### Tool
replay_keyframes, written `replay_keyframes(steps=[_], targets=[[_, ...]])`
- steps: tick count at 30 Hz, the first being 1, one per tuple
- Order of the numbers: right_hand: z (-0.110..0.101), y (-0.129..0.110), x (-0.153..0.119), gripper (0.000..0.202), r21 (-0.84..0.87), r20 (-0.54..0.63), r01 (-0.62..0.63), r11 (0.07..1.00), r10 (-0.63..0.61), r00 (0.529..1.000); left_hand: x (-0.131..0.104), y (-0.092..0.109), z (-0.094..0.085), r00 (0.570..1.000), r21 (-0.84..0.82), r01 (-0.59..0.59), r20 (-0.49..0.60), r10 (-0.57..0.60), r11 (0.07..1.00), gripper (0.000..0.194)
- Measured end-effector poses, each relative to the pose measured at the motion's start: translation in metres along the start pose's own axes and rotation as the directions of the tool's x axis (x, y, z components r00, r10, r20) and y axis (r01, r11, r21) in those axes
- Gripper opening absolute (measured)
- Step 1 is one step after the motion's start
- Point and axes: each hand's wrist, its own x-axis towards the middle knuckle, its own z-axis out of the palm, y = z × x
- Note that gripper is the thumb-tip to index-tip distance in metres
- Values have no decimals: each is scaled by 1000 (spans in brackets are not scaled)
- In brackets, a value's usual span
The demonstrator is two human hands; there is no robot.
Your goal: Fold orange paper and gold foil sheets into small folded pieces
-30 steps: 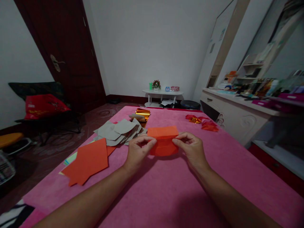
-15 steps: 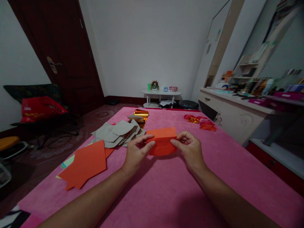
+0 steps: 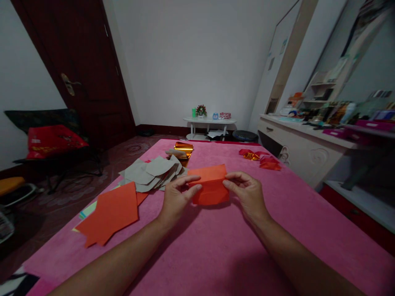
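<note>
Orange paper (fingertips partly hidden).

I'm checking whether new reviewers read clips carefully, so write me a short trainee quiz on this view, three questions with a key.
1. True or false: the left hand and the right hand both hold the creased orange paper.
2. Which lies on the pink cloth, to the left of the held paper?
A) red bag
B) grey pieces
C) green cup
3. Fill in the blank: the flowering plant by the far wall stands on a small white ____.

Key: 1 true; 2 B; 3 table
</note>
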Motion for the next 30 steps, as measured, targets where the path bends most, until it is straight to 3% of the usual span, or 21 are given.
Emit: replay_keyframes(steps=[3,9,17,22,27,30], targets=[[-2,-2,1,21,-33,38,18,999,-16,999,2,0,-2,999,67,-48,12,48,997,27],[-3,-7,1,27,-158,112,105,982,-88,990,6,3,-6,969,241,-248,50,243,938,17],[-2,-9,2,13,-286,166,266,921,-226,960,8,6,-6,942,242,-335,56,332,911,7],[-1,-11,3,4,-308,199,280,909,-226,954,9,9,-4,967,170,-256,40,253,952,2],[4,-12,-1,8,-337,290,296,894,-200,936,2,12,4,995,86,-8,97,-1,996,11],[9,-13,-6,11,-386,359,302,872,-160,920,-4,15,9,994,116,-22,111,9,993,9]])
